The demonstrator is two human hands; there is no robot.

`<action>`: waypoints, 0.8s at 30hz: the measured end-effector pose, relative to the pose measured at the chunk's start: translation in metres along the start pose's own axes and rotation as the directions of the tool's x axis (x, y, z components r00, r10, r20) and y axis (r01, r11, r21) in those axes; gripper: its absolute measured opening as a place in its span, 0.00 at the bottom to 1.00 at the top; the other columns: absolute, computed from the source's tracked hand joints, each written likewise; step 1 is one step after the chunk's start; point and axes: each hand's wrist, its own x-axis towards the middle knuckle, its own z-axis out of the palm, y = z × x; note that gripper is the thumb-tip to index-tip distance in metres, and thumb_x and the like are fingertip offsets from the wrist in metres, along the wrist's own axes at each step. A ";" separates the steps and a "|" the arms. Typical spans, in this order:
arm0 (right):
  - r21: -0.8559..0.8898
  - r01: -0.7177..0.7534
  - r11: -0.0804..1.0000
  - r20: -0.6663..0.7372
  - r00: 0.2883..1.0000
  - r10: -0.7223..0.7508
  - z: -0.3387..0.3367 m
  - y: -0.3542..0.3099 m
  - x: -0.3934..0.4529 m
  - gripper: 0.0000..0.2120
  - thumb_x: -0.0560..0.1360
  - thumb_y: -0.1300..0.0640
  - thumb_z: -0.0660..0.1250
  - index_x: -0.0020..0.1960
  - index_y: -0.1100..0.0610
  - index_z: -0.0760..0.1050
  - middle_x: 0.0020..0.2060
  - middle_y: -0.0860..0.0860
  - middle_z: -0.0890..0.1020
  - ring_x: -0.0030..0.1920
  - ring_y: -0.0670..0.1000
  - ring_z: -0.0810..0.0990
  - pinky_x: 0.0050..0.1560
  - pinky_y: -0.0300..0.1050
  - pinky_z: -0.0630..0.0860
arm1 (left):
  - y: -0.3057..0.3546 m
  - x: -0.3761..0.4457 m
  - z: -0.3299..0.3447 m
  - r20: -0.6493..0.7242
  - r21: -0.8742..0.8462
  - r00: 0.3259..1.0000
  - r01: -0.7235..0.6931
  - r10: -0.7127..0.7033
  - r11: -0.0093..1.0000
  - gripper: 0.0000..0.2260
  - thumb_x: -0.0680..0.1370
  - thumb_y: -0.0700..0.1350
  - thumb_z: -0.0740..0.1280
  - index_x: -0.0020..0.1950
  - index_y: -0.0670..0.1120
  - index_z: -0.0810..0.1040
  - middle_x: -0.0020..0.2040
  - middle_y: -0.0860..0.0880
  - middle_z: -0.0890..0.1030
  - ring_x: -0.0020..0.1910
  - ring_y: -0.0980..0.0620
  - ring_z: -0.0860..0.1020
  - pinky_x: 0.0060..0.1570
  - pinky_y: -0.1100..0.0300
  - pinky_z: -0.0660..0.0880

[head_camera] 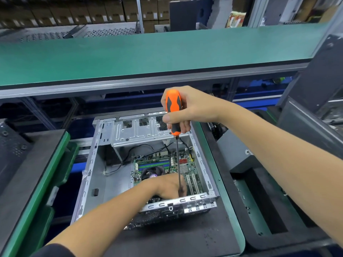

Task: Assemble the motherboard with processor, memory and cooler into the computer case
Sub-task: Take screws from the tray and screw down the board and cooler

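Head view, right hand: the right hand [182, 108] is curled round the orange-and-black plastic handle of a long screwdriver [173, 112]; thumb laid across the grip near its lower end; the tool stands nearly upright.
Head view, screwdriver shaft: the thin steel shaft runs straight down from under the right hand into the case; its tip ends beside the left fingers, and the exact contact point is hidden.
Head view, left hand: the left hand [168, 185] is down inside the case, directly below the right hand; fingers bent at the shaft tip; what they hold, if anything, I cannot tell.
Head view, case: the open silver sheet-metal computer case [87, 175] lies on its side on the dark-topped bench [185, 238], under both hands.
Head view, board: the green motherboard [186, 168] lies flat on the case floor, just beyond the left hand; the round black cooler fan [152, 173] touches the far side of that hand; green memory sticks [154, 162] sit further off.
Head view, beyond the right hand: a green-surfaced shelf [148, 52] spans the frame.
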 end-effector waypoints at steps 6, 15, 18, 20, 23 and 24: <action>0.039 0.075 0.996 -0.071 0.995 -0.072 -0.022 -0.012 -0.006 0.12 0.76 0.62 0.70 0.52 0.66 0.70 0.37 0.62 0.83 0.27 0.51 0.82 0.26 0.40 0.76 | -0.002 -0.008 -0.009 -0.098 -0.306 0.995 -0.013 -0.018 0.952 0.03 0.70 0.36 0.72 0.42 0.42 0.84 0.40 0.43 0.83 0.40 0.47 0.80 0.46 0.49 0.77; 0.059 -0.014 0.998 0.102 0.995 0.008 -0.008 -0.002 0.000 0.11 0.75 0.61 0.72 0.50 0.62 0.70 0.39 0.60 0.84 0.31 0.59 0.82 0.30 0.45 0.79 | 0.006 -0.007 0.001 0.059 -0.029 0.997 -0.053 0.054 0.998 0.07 0.72 0.33 0.65 0.43 0.39 0.83 0.35 0.51 0.81 0.29 0.67 0.72 0.35 0.73 0.68; 0.066 -0.060 0.996 0.175 0.983 0.048 -0.007 -0.001 -0.001 0.12 0.74 0.62 0.72 0.51 0.64 0.70 0.41 0.62 0.84 0.33 0.60 0.84 0.33 0.48 0.81 | 0.006 -0.001 0.004 0.057 0.053 0.995 -0.085 0.082 0.995 0.07 0.74 0.35 0.66 0.37 0.39 0.80 0.27 0.55 0.74 0.25 0.62 0.68 0.28 0.66 0.64; 0.079 -0.078 0.994 0.208 0.976 0.060 -0.009 -0.003 -0.002 0.12 0.74 0.65 0.72 0.51 0.66 0.70 0.42 0.65 0.83 0.34 0.58 0.85 0.33 0.46 0.81 | 0.004 0.002 0.005 0.060 0.080 0.995 -0.084 0.079 0.993 0.06 0.74 0.36 0.66 0.37 0.39 0.80 0.27 0.57 0.70 0.26 0.61 0.66 0.28 0.66 0.63; 0.065 -0.085 0.994 0.248 0.967 0.066 -0.011 -0.006 -0.003 0.12 0.73 0.66 0.73 0.50 0.65 0.71 0.43 0.68 0.81 0.38 0.61 0.85 0.33 0.46 0.80 | 0.004 0.005 0.007 0.087 0.067 0.995 -0.061 0.055 0.996 0.07 0.75 0.40 0.68 0.40 0.38 0.80 0.29 0.54 0.73 0.28 0.59 0.69 0.30 0.66 0.66; 0.057 -0.084 0.995 0.258 0.964 0.066 -0.011 -0.007 -0.004 0.11 0.73 0.66 0.73 0.49 0.65 0.71 0.44 0.67 0.81 0.38 0.61 0.85 0.33 0.46 0.80 | 0.004 0.006 0.007 0.102 0.070 0.994 -0.055 0.047 0.996 0.07 0.75 0.40 0.68 0.39 0.38 0.80 0.29 0.52 0.74 0.29 0.57 0.70 0.31 0.65 0.67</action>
